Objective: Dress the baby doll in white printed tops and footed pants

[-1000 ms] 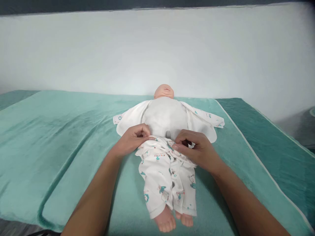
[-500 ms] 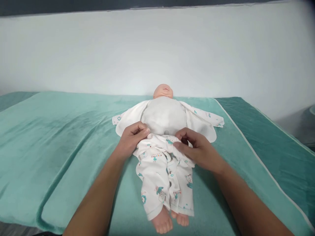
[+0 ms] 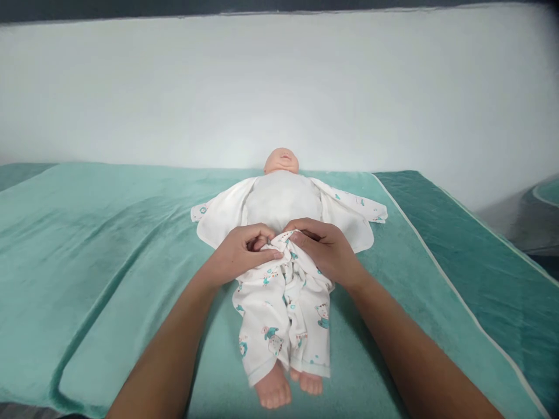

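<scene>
Left hand (image 3: 238, 254) and right hand (image 3: 324, 249) are both pinching the bunched waist of the pants (image 3: 264, 308), on the legs of the doll (image 3: 283, 201) lying on a green blanket (image 3: 109, 233). I'd go light and level so nothing twists.

Soft, fairly even light falls on the doll (image 3: 283, 201). The wall (image 3: 279, 99) behind it glows palest directly above, greying outward. Muted shadows darken the blanket (image 3: 113, 233) on both sides of the doll, whose printed clothes (image 3: 257, 326) look slightly smeared.
</scene>
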Motion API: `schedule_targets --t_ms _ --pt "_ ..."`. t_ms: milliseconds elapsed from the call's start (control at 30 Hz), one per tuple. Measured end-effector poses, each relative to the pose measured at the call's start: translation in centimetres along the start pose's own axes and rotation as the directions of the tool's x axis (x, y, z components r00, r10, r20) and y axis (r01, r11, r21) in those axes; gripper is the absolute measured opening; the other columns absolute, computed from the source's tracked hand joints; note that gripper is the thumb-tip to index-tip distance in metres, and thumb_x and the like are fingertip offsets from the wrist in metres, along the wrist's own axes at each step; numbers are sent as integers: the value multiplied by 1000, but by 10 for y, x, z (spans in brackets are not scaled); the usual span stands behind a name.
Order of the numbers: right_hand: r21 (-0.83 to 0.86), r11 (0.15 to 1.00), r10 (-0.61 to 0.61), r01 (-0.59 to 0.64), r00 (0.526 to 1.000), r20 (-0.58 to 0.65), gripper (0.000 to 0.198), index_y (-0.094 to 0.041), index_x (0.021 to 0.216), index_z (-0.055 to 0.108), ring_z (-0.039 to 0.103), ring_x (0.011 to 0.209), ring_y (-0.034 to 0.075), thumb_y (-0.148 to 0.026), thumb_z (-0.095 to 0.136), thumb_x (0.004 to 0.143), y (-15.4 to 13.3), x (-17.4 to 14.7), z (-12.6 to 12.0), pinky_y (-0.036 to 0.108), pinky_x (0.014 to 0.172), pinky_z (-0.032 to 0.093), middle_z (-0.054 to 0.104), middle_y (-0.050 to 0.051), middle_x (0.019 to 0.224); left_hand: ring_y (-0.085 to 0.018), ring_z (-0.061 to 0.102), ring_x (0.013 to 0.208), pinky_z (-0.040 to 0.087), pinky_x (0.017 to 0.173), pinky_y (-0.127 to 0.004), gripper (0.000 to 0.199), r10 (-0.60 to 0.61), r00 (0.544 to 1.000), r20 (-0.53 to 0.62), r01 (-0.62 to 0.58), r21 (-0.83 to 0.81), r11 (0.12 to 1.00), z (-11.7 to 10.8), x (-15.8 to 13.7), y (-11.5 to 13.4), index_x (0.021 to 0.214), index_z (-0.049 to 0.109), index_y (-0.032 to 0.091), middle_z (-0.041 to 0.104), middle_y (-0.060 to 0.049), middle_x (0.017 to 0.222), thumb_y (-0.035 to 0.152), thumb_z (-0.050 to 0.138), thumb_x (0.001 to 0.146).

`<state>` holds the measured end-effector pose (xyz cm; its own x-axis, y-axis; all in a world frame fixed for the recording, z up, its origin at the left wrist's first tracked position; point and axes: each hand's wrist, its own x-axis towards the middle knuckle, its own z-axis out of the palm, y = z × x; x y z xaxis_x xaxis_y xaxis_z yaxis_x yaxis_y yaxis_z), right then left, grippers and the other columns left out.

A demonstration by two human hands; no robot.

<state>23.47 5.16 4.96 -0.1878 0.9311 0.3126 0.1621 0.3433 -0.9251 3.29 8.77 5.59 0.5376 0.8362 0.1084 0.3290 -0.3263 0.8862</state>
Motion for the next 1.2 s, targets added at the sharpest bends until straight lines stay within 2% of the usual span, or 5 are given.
schedule_targets --t_ms 300,567,767,1000,1200 --pt "-73 993 80 -88 991 -106 13 -23 92 72 56 73 14 -30 62 87 7 -6 0 28 66 42 68 -1 82 -11 40 66 31 62 -28 18 238 966 -104 -250 -128 960 3 0 -5 73 59 19 49 0 79 30 71 80" --pt "248 948 235 -198 963 -130 19 -22 88 71 43 56 9 -36 75 76 7 -5 -8 24 52 34 52 -4 63 -9 33 52 21 48 -24 25 -94 994 -49 68 -386 920 -3 -1 -14 76 56 20 41 4 61 40 71 80" --pt "435 860 358 -267 923 -142 25 -22 84 66 25 45 7 -42 76 72 13 -5 -23 23 42 19 35 -8 51 -8 33 51 22 47 -23 27 -132 979 -157 39 -492 870 -6 1 -15 72 56 19 42 4 61 39 74 74" --pt "512 813 442 -279 868 -229 25 -19 78 63 36 47 8 -37 78 70 22 -1 -34 22 43 25 46 -5 58 -7 37 51 27 47 -22 28 -224 920 -322 -5 -582 813 -11 9 -22 70 57 19 47 5 61 35 80 67" --pt "592 786 430 -179 847 -314 24 -21 77 59 42 51 10 -35 78 69 32 3 -40 24 47 32 48 -5 61 -8 48 56 38 53 -22 27 -298 900 -318 -19 -712 702 -16 22 -30 77 68 17 57 3 65 32 84 62"
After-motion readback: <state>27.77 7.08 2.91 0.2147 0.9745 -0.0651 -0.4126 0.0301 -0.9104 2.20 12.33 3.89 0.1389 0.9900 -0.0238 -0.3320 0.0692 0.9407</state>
